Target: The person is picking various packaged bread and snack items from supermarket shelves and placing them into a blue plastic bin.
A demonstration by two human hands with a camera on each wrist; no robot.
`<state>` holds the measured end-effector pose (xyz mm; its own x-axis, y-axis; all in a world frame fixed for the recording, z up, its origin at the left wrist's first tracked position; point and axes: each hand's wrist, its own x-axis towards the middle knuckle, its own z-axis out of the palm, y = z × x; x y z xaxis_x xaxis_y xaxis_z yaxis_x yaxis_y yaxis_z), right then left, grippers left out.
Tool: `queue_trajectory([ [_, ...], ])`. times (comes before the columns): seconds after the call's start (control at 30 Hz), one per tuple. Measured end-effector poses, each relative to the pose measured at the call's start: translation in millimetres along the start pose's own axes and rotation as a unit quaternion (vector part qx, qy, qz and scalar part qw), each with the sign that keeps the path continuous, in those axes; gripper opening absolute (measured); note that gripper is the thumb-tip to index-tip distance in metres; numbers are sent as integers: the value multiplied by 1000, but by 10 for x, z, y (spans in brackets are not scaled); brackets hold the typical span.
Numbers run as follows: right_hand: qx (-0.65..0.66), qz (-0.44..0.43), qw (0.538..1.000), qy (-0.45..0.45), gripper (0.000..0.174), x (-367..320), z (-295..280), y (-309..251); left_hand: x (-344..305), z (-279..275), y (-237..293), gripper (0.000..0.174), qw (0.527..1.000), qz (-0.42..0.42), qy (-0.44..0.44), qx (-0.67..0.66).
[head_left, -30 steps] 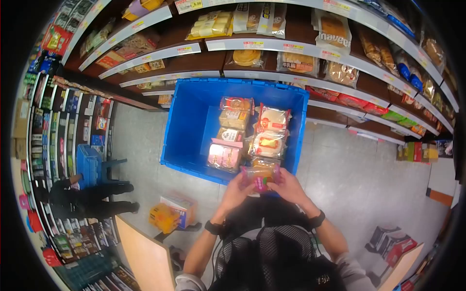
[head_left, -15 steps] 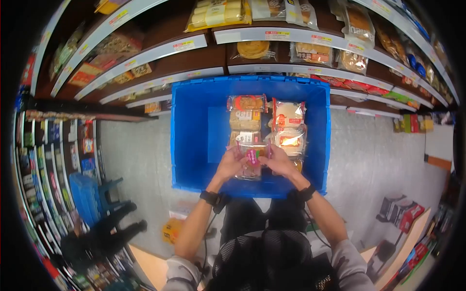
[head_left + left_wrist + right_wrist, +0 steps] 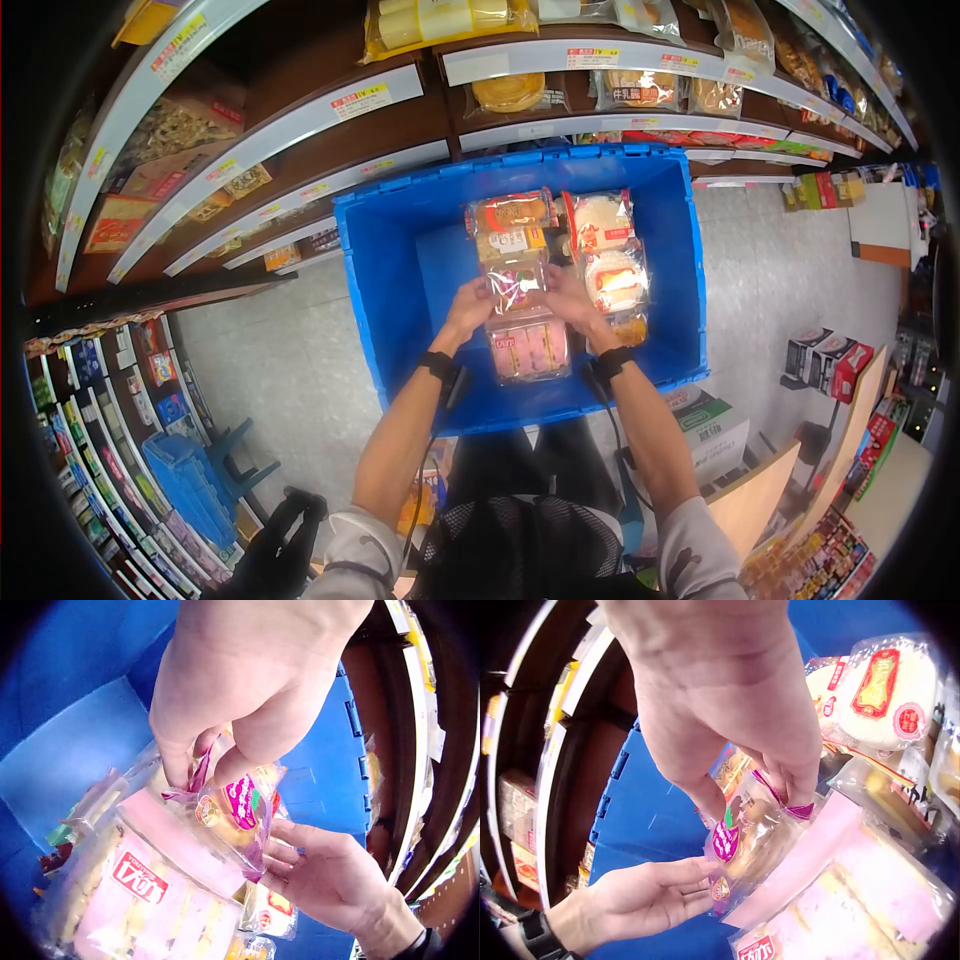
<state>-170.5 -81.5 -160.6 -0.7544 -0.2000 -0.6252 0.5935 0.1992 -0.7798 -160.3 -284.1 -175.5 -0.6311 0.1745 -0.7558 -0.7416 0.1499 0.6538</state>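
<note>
Purple-edged clear packet (image 3: 516, 286), held at the blue crate's (image 3: 385, 290) left row, just far of the pink pack (image 3: 530, 352); left hand (image 3: 468, 308) and right hand (image 3: 570, 300) each pinch a crimped end, sensibly: slick film, probably light, soft, crushable bread

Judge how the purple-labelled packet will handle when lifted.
The purple-labelled packet looks soft and probably light: bread-like filling in thin clear film. Its creased, shiny wrapper may slip slightly. The flimsy purple ends will likely flop.
</note>
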Motion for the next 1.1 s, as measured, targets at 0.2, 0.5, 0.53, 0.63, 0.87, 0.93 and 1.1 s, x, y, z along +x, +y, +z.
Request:
queue_trajectory([
  [0.2, -77, 30, 997, 2, 64, 93, -16, -5, 69, 10, -28, 42, 999, 34, 9, 10],
  [0.5, -142, -35, 984, 98, 57, -322, -49, -156, -65, 56, -11, 54, 995, 19, 58, 84],
  [0.53, -146, -30, 984, 97, 58, -414, -74, -229, -145, 67, 17, 54, 994, 25, 60, 86],
  [0.63, -137, -56, 983, 107, 57, -659, -163, -183, -442, 63, 83, 48, 979, 72, 122, 147],
  [0.87, -66, -129, 988, 58, 43, -1692, -646, -310, -1163, 221, 146, 36, 962, 159, 142, 170],
  [0.93, -93, -134, 985, 61, 38, -1945, -896, -363, -1389, 419, 190, 33, 960, 179, 152, 152],
  [1.1, -64, -202, 975, 69, 37, -2435, -1576, -136, -1924, 1202, 180, 28, 948, 220, 193, 125],
])
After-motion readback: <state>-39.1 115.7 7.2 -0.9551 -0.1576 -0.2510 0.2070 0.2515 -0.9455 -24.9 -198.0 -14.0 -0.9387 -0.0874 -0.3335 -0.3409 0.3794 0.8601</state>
